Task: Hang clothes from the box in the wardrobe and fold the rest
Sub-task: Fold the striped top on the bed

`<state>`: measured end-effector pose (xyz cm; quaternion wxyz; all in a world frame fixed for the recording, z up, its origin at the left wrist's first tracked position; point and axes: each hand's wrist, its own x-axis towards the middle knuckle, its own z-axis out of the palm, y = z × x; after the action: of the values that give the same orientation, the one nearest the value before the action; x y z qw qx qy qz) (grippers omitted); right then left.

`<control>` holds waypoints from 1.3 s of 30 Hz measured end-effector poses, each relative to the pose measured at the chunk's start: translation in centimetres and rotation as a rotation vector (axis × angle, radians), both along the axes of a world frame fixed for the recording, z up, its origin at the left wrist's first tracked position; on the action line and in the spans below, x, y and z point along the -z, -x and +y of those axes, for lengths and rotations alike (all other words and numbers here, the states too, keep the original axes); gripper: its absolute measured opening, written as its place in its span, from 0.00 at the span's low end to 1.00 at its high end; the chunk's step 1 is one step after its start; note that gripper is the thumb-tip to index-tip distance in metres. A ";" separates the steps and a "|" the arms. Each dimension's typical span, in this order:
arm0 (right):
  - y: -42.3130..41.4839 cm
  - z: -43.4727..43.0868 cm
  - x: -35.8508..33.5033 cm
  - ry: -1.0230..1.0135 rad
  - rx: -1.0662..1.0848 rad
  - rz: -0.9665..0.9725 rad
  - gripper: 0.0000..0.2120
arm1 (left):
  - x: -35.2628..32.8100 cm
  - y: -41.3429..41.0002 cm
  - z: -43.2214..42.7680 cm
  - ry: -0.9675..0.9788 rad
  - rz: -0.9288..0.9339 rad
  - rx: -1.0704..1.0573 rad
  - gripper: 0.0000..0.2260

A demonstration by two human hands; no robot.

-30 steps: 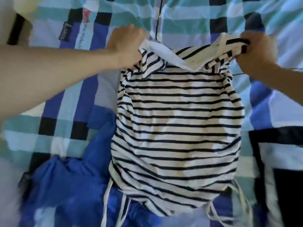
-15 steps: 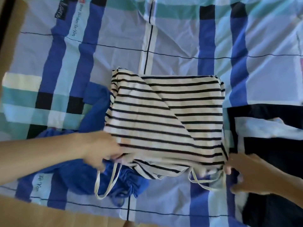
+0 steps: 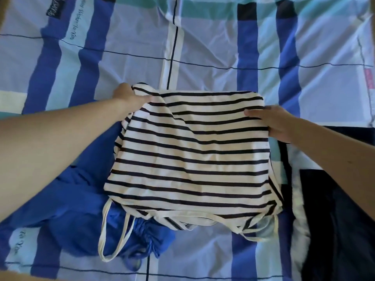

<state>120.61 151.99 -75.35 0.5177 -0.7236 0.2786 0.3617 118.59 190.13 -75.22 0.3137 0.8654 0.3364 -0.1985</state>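
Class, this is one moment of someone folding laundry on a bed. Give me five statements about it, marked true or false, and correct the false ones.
1. A black-and-white striped fabric garment lies on a blue checked bedsheet. True.
2. The left hand and the right hand both hold the striped garment's far end. True.
3. The garment's thin cream straps trail from the end that the hands hold. False: they trail from the near end, away from the hands.
4. A dark navy cloth lies to the left of the striped garment. False: it lies to the right.
5. A bright blue garment lies partly under the striped garment's left side. True.
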 end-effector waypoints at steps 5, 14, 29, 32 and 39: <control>-3.7 -0.6 -0.4 0.108 0.044 -0.178 0.26 | -1.8 -2.6 0.3 0.049 -0.236 0.165 0.10; -5.5 -3.5 -0.3 -0.029 0.000 -0.093 0.25 | -2.1 -3.8 -3.8 -0.550 -0.397 0.521 0.26; -6.5 -4.3 1.7 -0.260 0.036 -0.107 0.22 | 0.6 6.4 -30.2 -0.334 -0.424 1.891 0.16; -7.0 -4.4 1.8 -0.314 0.026 -0.115 0.24 | -0.3 6.6 -30.4 -0.368 -0.352 1.856 0.17; -9.1 0.5 -2.8 -0.017 0.000 -0.293 0.39 | -2.2 6.4 -25.9 -0.310 -0.280 1.644 0.08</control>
<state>129.71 152.48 -72.56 0.5588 -0.7643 0.1970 0.2547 112.20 164.27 -73.03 -0.0139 0.8845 -0.4184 -0.2062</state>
